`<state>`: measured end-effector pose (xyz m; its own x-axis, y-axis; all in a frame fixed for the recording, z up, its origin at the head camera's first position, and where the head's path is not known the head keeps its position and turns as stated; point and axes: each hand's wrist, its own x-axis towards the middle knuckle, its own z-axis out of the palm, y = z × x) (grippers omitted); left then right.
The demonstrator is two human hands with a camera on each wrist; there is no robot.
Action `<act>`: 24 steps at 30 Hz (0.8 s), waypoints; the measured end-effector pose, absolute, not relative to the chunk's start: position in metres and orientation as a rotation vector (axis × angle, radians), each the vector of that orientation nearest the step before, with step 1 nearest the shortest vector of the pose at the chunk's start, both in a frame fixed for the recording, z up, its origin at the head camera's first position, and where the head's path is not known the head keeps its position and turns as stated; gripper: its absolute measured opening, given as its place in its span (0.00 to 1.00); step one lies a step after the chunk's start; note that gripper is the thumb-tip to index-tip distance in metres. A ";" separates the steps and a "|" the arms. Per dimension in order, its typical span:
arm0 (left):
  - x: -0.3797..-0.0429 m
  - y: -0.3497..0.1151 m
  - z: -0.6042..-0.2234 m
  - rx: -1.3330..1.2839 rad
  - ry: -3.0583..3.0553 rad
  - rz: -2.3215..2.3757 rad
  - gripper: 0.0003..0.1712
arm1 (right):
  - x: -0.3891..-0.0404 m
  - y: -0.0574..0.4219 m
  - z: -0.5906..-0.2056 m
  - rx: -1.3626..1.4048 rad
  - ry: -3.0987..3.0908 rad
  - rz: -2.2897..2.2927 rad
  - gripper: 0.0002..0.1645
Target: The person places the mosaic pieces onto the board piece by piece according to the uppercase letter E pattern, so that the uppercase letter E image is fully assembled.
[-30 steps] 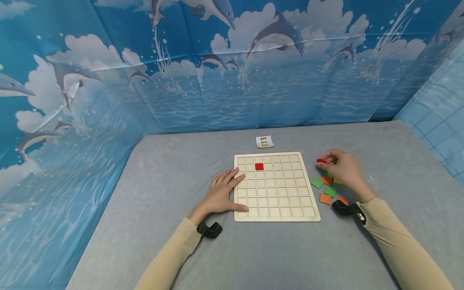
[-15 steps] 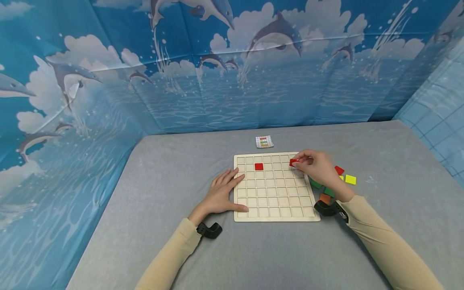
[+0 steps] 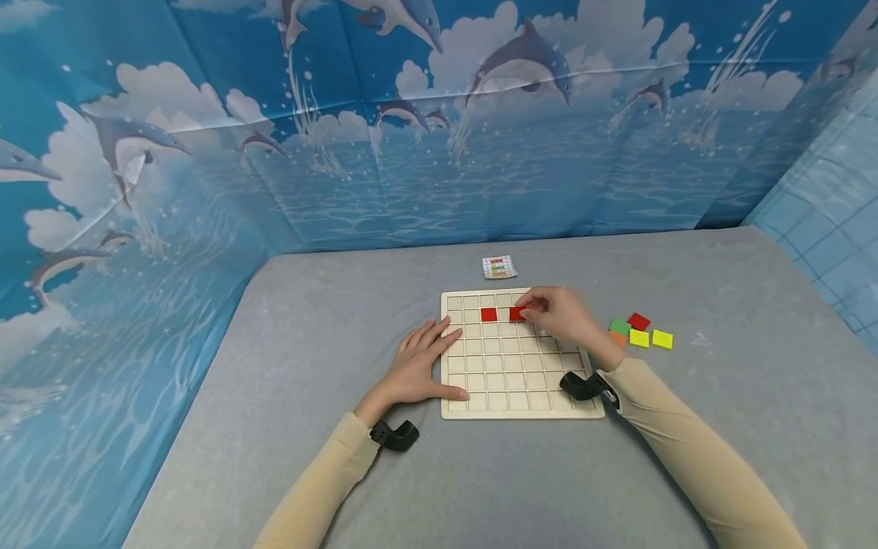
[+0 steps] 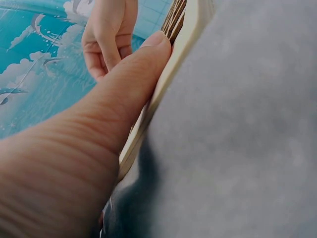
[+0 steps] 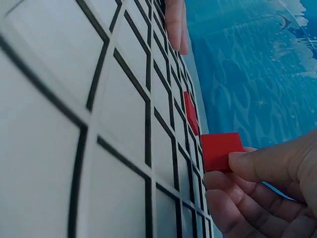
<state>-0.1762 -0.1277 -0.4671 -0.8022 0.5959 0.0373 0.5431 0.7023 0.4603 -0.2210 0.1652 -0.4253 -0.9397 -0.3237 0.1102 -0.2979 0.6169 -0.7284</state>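
Observation:
A pale wooden grid board point(image 3: 504, 381) lies on the grey table. One red square tile point(image 3: 488, 315) sits in a cell of its second row from the back. My right hand point(image 3: 559, 314) pinches another red tile point(image 5: 220, 151) between thumb and fingers, over the same row and a little right of the first tile. In the right wrist view the held tile's edge is right at the grid surface. My left hand point(image 3: 420, 366) rests with spread fingers on the board's left edge, its thumb point(image 4: 143, 64) lying along the rim in the left wrist view.
Right of the board lie loose tiles: a red tile point(image 3: 639, 321), yellow tiles point(image 3: 662, 339), a green tile point(image 3: 620, 326) and an orange one, partly behind the right forearm. A small printed pattern card point(image 3: 499, 267) lies behind the board. A dolphin-print curtain point(image 3: 425, 183) hangs beyond the table.
My right hand has carried the red tile leftward from the loose pile to the board's second row. The left hand has stayed in place on the board.

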 end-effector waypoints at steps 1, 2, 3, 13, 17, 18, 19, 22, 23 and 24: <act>-0.176 -0.128 -0.467 0.938 2.792 0.697 0.59 | -0.222 0.163 -0.426 -0.541 2.796 -1.248 0.06; -0.176 -0.128 -0.467 0.939 2.794 0.696 0.59 | -0.223 0.161 -0.426 -0.543 2.800 -1.245 0.06; -0.176 -0.128 -0.467 0.940 2.796 0.694 0.59 | -0.224 0.159 -0.427 -0.551 2.802 -1.244 0.06; -0.177 -0.129 -0.466 0.945 2.794 0.700 0.59 | -0.227 0.146 -0.430 -0.543 2.832 -1.204 0.06; -0.177 -0.129 -0.466 0.948 2.794 0.698 0.59 | -0.228 0.146 -0.430 -0.520 2.839 -1.181 0.07; -0.178 -0.129 -0.466 0.949 2.794 0.700 0.59 | -0.228 0.146 -0.430 -0.516 2.840 -1.174 0.07; -0.178 -0.129 -0.466 0.951 2.794 0.702 0.59 | -0.228 0.147 -0.430 -0.514 2.842 -1.167 0.08; -0.178 -0.129 -0.466 0.950 2.794 0.702 0.59 | -0.229 0.148 -0.431 -0.522 2.858 -1.121 0.10; -0.178 -0.129 -0.466 0.950 2.794 0.701 0.59 | -0.229 0.148 -0.431 -0.531 2.865 -1.100 0.11; -0.178 -0.129 -0.466 0.953 2.794 0.700 0.59 | -0.229 0.148 -0.432 -0.541 2.874 -1.078 0.12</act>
